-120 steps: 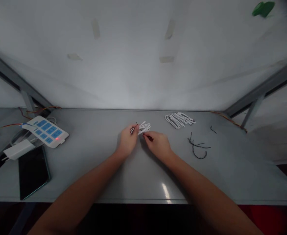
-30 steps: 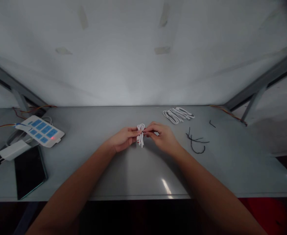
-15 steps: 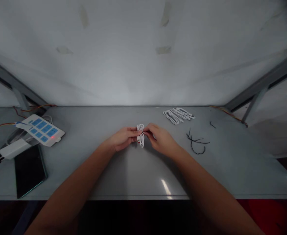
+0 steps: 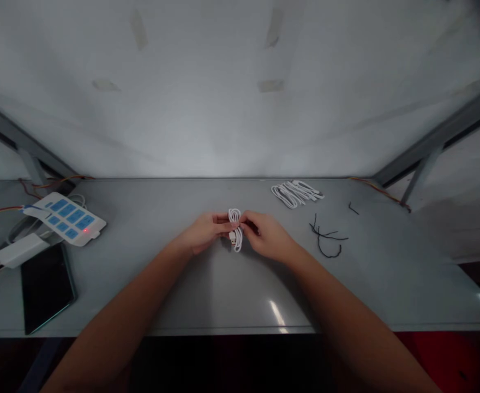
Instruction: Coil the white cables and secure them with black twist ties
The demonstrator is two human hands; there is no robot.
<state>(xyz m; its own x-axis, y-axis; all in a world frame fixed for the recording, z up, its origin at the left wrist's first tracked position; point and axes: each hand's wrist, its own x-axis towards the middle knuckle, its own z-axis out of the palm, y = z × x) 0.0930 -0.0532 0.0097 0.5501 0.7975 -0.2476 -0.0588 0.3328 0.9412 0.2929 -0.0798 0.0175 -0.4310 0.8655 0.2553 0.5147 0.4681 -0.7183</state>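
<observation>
A coiled white USB cable (image 4: pixel 234 215) is held upright just above the table's middle, its plug end showing at the lower left of the coil. My left hand (image 4: pixel 208 232) is closed on the coil from the left, with the thumb across its waist. From the right, my right hand (image 4: pixel 267 233) pinches at that same waist, thumb and forefinger together. Only a tiny dark bit of a black twist tie (image 4: pixel 240 222) shows at these fingertips; the rest is hidden. Several loose black twist ties (image 4: pixel 324 234) lie right of my right hand.
More coiled white cables (image 4: pixel 296 194) lie at the back right, with a single short tie (image 4: pixel 353 208) beyond them. On the left are a power strip (image 4: pixel 74 218) with a lit red light, a white charger (image 4: pixel 21 250) and a dark phone (image 4: pixel 47 286). A pale wall (image 4: pixel 207 109) closes off the back.
Both hands stay at the coil. My right fingertips have pressed in closer to its waist, and the coil has sunk very slightly. The whole view has shifted a little.
</observation>
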